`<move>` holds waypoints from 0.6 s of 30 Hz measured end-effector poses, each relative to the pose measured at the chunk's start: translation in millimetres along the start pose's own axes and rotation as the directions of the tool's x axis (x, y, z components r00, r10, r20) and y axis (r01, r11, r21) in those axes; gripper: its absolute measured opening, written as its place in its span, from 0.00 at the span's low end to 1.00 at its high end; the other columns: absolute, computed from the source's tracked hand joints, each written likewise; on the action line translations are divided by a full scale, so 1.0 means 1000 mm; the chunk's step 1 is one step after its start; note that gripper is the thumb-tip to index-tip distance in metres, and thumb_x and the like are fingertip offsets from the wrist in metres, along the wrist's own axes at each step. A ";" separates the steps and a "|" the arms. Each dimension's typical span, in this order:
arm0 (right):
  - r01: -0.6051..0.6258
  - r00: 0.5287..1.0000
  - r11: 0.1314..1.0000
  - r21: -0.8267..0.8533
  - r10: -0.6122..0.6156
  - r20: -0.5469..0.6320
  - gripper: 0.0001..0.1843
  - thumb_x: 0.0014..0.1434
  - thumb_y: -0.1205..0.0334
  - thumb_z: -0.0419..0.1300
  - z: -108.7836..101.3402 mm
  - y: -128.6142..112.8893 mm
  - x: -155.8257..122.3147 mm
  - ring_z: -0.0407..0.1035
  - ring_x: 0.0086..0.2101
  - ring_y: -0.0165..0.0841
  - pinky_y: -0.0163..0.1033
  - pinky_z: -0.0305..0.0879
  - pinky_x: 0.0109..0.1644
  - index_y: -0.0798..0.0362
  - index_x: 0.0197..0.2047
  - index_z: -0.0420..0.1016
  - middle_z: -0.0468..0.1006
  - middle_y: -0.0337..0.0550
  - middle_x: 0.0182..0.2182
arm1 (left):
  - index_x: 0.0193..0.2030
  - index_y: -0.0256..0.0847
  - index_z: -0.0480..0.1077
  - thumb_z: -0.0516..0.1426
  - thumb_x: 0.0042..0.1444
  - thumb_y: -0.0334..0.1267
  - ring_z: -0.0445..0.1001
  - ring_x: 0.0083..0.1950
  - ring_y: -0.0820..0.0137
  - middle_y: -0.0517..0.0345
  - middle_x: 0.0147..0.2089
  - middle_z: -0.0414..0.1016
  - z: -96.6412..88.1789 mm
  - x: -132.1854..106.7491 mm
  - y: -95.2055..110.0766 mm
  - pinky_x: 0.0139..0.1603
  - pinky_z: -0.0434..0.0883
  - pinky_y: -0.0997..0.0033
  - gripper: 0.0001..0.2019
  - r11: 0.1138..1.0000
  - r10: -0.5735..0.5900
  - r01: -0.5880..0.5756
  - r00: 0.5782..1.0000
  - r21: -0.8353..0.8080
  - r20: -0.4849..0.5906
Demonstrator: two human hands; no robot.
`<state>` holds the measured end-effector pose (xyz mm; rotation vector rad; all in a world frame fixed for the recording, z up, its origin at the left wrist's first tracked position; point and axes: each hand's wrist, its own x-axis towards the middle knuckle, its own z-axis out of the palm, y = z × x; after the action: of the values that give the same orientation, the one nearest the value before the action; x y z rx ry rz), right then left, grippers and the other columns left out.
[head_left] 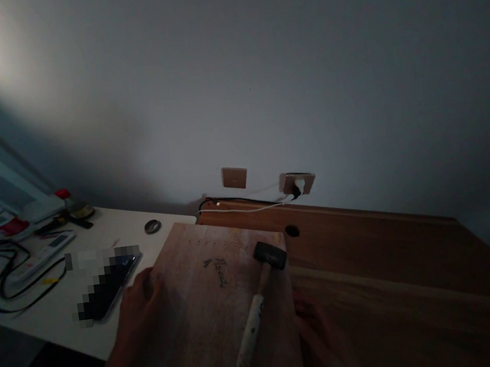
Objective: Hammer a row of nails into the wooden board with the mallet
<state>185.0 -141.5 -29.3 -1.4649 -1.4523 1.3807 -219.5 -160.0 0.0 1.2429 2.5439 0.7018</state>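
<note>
A wooden board [200, 326] lies in front of me, partly over a white table and a brown desk. My left hand [140, 306] grips the board's left edge, fingers curled over it. My right hand [319, 332] rests at the board's right edge in deep shadow; its fingers seem to hold that edge. On the board lies a hammer [258, 310] with a black head and a pale handle. A few small nails [217, 268] lie near the board's far end.
A white table [55, 314] at the left carries a dark phone [110, 286], black cables [2, 279], a remote [43, 253] and a small round object [152, 226]. The brown desk [395, 284] runs right. A wall socket [297, 183] holds a white plug.
</note>
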 end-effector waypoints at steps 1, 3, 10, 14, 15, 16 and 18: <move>-0.009 1.000 1.000 -0.023 0.009 0.013 0.34 0.64 0.34 0.59 0.003 -0.002 0.001 0.78 0.55 0.49 0.52 0.74 0.60 0.50 0.62 0.75 0.81 0.56 0.59 | 0.61 0.39 0.72 0.48 0.59 0.60 0.80 0.53 0.54 0.44 0.52 0.81 -0.001 0.003 -0.003 0.55 0.78 0.55 0.33 1.000 0.009 -0.009 1.000 -0.011 0.009; -0.019 1.000 0.998 -0.059 0.019 0.004 0.33 0.65 0.36 0.57 0.008 -0.004 0.003 0.78 0.55 0.48 0.52 0.73 0.61 0.50 0.63 0.74 0.80 0.54 0.59 | 0.61 0.40 0.71 0.48 0.59 0.61 0.78 0.57 0.52 0.43 0.56 0.80 -0.002 0.006 -0.006 0.58 0.76 0.52 0.33 0.999 0.010 -0.008 0.999 -0.039 0.033; -0.047 0.992 0.987 -0.155 0.027 -0.126 0.32 0.64 0.36 0.55 -0.005 0.000 0.008 0.80 0.51 0.47 0.50 0.76 0.55 0.50 0.58 0.76 0.83 0.54 0.56 | 0.66 0.42 0.67 0.52 0.57 0.61 0.81 0.54 0.55 0.44 0.59 0.79 0.005 -0.014 0.004 0.58 0.79 0.52 0.35 0.993 -0.041 0.046 0.998 -0.110 0.042; -0.118 0.967 0.958 -0.262 0.051 -0.248 0.31 0.63 0.34 0.53 -0.043 0.006 0.005 0.81 0.49 0.47 0.47 0.77 0.52 0.49 0.54 0.78 0.85 0.52 0.52 | 0.67 0.45 0.68 0.53 0.58 0.60 0.81 0.55 0.56 0.46 0.60 0.78 0.014 -0.040 0.022 0.61 0.78 0.51 0.34 0.983 0.034 -0.009 0.991 -0.184 0.133; -0.136 0.958 0.947 -0.292 0.050 -0.283 0.31 0.62 0.34 0.53 -0.055 0.008 0.003 0.81 0.49 0.47 0.47 0.77 0.51 0.49 0.53 0.78 0.85 0.52 0.51 | 0.67 0.46 0.69 0.53 0.59 0.59 0.80 0.56 0.56 0.47 0.61 0.77 0.016 -0.046 0.028 0.62 0.77 0.52 0.33 0.977 0.085 -0.052 0.985 -0.206 0.152; -0.153 0.948 0.937 -0.315 0.049 -0.314 0.31 0.61 0.34 0.53 -0.066 0.011 0.001 0.82 0.48 0.48 0.48 0.77 0.51 0.49 0.52 0.78 0.86 0.53 0.50 | 0.67 0.46 0.69 0.53 0.60 0.58 0.79 0.59 0.56 0.47 0.62 0.77 0.018 -0.053 0.034 0.64 0.77 0.53 0.31 0.969 0.144 -0.103 0.973 -0.223 0.178; -0.179 0.930 0.923 -0.342 0.045 -0.366 0.32 0.59 0.33 0.53 -0.089 0.016 -0.004 0.82 0.47 0.51 0.51 0.77 0.50 0.50 0.51 0.78 0.87 0.54 0.48 | 0.65 0.46 0.71 0.54 0.62 0.56 0.78 0.62 0.57 0.48 0.62 0.78 0.021 -0.064 0.047 0.65 0.76 0.55 0.29 0.951 0.248 -0.188 0.939 -0.247 0.240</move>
<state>274.0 -128.5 -22.8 -1.9489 -1.4577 0.8668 -139.6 -178.4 5.4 1.4470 2.0695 0.7776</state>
